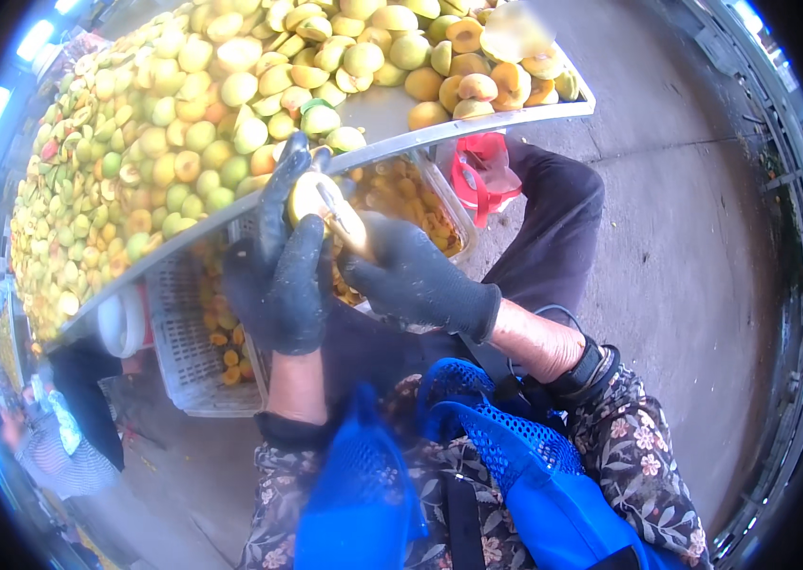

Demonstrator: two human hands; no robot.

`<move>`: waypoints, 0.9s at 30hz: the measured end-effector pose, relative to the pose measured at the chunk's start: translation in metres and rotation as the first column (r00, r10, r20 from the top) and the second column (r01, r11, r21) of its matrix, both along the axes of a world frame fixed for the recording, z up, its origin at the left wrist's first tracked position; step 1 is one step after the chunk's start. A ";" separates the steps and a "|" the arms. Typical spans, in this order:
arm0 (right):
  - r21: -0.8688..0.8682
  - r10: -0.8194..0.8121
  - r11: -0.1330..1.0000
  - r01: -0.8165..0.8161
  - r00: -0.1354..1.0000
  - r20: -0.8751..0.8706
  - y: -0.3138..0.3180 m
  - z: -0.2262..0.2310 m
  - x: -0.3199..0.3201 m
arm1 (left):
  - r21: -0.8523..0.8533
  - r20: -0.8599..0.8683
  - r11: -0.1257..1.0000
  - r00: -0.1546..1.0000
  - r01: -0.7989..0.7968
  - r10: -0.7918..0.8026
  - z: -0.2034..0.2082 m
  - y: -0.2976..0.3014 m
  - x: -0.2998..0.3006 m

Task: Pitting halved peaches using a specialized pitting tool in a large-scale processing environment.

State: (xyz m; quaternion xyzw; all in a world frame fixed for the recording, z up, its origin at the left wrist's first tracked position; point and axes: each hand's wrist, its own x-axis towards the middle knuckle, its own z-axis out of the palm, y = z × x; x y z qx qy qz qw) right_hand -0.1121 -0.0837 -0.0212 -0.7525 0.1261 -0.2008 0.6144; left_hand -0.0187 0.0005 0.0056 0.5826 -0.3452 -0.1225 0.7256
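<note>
My left hand, in a dark grey glove, is closed around a yellow-green fruit that looks like a peach. In my right hand, gloved the same way, is a small knife with a pale handle. Its blade rests at the right side of the fruit, and how deep it goes cannot be made out. Both hands meet just over the near rim of a metal-edged table heaped with whole and halved fruit. Several cut halves lie at its right end.
Below the table edge stand a white plastic crate and a tub of orange fruit pieces. A red bag sits beside my knee. To the left are a white bucket and another person. Concrete floor stretches to the right.
</note>
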 end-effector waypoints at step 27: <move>-0.753 0.031 0.646 -0.125 0.990 -0.138 -0.003 -0.002 -0.029 | 0.352 0.240 0.878 0.938 -0.323 0.249 0.003 0.018 -0.003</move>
